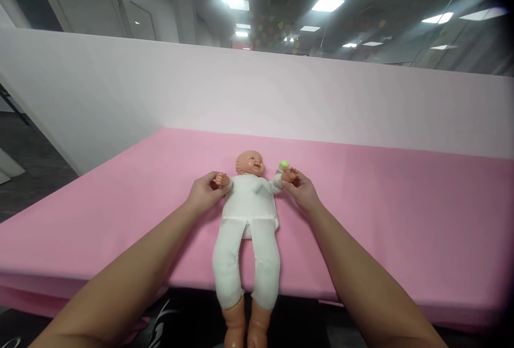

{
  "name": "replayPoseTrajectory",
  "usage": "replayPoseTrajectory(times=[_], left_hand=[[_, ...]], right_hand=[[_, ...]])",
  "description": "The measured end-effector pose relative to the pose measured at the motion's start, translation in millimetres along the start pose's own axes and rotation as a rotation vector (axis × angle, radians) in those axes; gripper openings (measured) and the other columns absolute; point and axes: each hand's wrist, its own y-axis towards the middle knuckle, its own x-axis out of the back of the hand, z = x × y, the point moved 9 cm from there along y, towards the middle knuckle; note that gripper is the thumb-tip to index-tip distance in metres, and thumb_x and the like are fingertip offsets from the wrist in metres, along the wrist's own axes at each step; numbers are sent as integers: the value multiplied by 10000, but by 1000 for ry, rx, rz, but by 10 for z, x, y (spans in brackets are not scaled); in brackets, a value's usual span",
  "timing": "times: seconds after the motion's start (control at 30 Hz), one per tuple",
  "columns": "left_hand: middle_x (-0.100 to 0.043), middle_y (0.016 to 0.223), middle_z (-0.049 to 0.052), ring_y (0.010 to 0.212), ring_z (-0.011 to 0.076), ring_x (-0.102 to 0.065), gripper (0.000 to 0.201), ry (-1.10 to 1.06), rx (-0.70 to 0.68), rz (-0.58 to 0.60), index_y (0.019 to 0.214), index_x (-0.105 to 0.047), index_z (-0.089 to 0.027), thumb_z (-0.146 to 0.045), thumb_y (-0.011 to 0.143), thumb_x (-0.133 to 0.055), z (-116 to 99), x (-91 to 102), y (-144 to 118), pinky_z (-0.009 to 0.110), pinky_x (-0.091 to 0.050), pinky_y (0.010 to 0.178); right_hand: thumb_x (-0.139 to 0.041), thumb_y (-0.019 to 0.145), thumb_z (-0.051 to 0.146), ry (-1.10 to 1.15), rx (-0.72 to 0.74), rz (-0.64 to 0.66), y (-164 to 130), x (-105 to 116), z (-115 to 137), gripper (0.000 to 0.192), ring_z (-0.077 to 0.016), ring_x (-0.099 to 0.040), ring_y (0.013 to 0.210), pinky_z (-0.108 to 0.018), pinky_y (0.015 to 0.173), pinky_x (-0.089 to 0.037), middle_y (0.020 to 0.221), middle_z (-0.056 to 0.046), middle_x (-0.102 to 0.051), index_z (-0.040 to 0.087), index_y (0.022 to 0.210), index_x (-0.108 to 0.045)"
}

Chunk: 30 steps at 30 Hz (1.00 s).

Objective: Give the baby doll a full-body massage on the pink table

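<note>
Doll (249, 198) in white top and trousers lies on its back on a pink-covered surface (385, 219), centre of frame, a little left of the midline. Long axis runs near vertical in the view: head (249, 163) at the upper end, turned toward frame right; bare feet (258, 324) past the surface's front edge and cut off at the bottom of frame. Whether anything supports the feet: cannot tell.

Key relation: the torso sits between the two grips, each reaching it from its own side, across the long axis and at about shoulder level.

Left hand (204, 194): thumb and fingers pinched around the doll's hand (222, 179) on frame left, close against the torso. Right hand (304, 191): pinched on the hand and wrist (289, 175) on frame right, that arm angled outward. Of the two, the left hand appears nearer the torso, by a slight margin. Grip pressure: cannot tell.

Just beyond the right-hand grip, a round light-green object (284, 165), partly hidden; kind uncertain. White panel (281, 96) spans the frame behind the surface; lit ceiling lights (328, 5) at upper right.
</note>
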Motion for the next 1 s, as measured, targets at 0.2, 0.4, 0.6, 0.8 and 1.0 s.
replayPoseTrajectory(times=[0.2,0.4,0.6,0.8,1.0], left_hand=[[-697,1224,56,1070,259,-665,353,439,-257,229,1177,-757,-304,-399,841,-705,-201,-256,-47,340,-568,864],[-578,1421,61,1228,297,-619,488,642,-329,429,1346,-677,-343,-319,859,-657,-212,-413,-109,395,-522,1034],[-482,1544,60,1368,334,-504,519,754,-369,490,1434,-600,-362,-311,917,-593,-127,-468,-117,483,-408,1145],[-486,1538,60,1335,306,-529,498,813,-411,488,1449,-578,-361,-342,952,-553,-122,-469,-111,475,-403,1141],[-556,1468,80,1309,298,-552,471,633,-360,406,1370,-656,-298,-435,922,-608,-132,-414,-91,407,-462,1084]], right_hand=[[-724,840,264,-307,206,313,-202,-518,319,430,-291,-494,1387,-482,1179,-385,1447,-50,-580,306,1267,-714],[-666,809,149,-541,262,448,-301,-686,353,552,-320,-382,1475,-502,1221,-336,1581,23,-428,372,1313,-692],[-599,806,85,-674,273,429,-294,-742,336,568,-315,-413,1453,-512,1212,-355,1554,2,-467,342,1301,-704],[-594,804,78,-709,285,375,-273,-768,309,561,-306,-426,1447,-507,1216,-352,1550,-25,-478,311,1302,-705],[-663,820,173,-571,226,279,-213,-648,261,447,-284,-519,1361,-464,1167,-410,1449,-44,-575,299,1245,-722]])
